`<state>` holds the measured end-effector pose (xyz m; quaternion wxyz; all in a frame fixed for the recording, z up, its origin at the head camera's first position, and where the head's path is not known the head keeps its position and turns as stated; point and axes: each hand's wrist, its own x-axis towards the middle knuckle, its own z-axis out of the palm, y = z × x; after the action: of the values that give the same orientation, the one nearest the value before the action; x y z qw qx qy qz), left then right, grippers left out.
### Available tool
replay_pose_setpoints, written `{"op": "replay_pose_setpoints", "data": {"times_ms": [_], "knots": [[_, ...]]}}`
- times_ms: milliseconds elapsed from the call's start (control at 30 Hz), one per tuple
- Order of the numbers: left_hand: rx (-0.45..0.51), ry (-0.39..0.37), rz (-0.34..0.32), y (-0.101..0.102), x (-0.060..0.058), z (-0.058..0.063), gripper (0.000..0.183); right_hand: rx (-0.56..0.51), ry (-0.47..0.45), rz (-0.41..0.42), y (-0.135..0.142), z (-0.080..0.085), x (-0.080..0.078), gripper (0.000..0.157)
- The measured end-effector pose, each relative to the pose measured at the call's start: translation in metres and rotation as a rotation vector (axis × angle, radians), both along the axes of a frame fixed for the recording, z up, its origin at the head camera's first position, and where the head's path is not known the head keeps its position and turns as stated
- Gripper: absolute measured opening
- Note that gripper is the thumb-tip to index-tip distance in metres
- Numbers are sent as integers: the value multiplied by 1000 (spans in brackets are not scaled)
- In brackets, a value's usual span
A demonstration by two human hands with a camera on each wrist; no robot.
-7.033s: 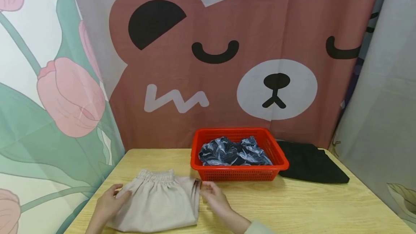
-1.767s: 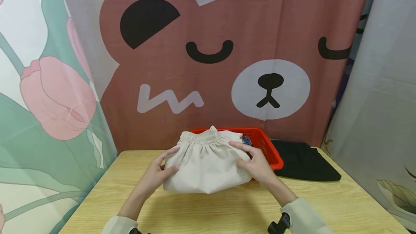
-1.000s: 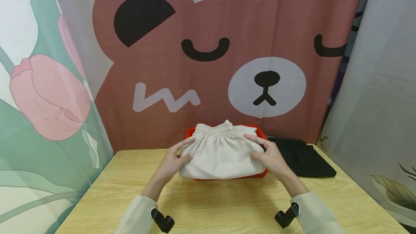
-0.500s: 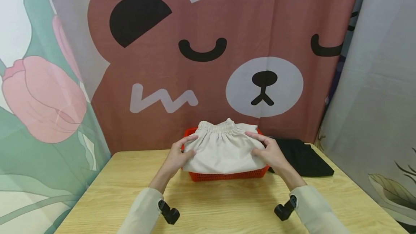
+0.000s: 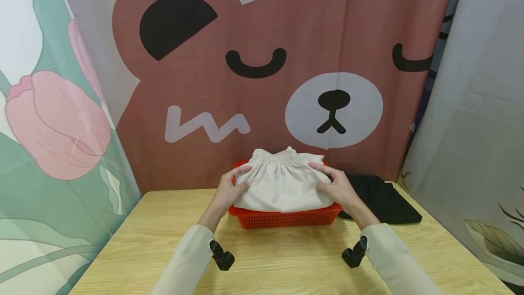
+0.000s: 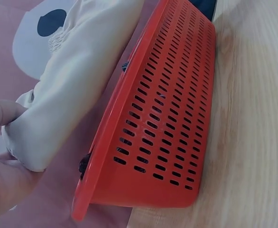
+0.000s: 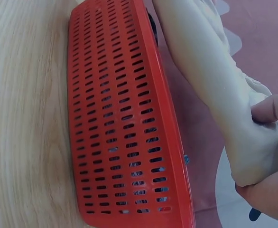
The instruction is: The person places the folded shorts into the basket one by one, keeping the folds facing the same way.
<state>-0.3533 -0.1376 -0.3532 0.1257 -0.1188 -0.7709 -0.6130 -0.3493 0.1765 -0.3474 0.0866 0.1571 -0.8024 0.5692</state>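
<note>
While the left hand (image 5: 226, 189) and right hand (image 5: 340, 188) are pinching their sides, the folded elastic-waist pants (image 5: 282, 185) are hovering above the red basket (image 5: 286, 220). Holding them level is likely protecting the folds.

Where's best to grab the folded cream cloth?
I'd grip the cream cloth by both side edges, one hand from each side, like the left hand and right hand here. It's wide and soft, so a one-sided hold might let it sag.
</note>
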Motion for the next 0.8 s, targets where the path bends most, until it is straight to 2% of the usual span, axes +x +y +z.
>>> {"op": "replay_pose_setpoints", "data": {"times_ms": [300,533,800], "knots": [[12,0,72,9,-17,-7,41,28,-26,-37,-3,-1,-13,66],[-10,-3,129,14,-25,-7,40,47,-36,-83,-8,-2,-24,65],[-46,-48,163,17,-30,-14,38,70,-56,-96,-8,-8,-32,65]]}}
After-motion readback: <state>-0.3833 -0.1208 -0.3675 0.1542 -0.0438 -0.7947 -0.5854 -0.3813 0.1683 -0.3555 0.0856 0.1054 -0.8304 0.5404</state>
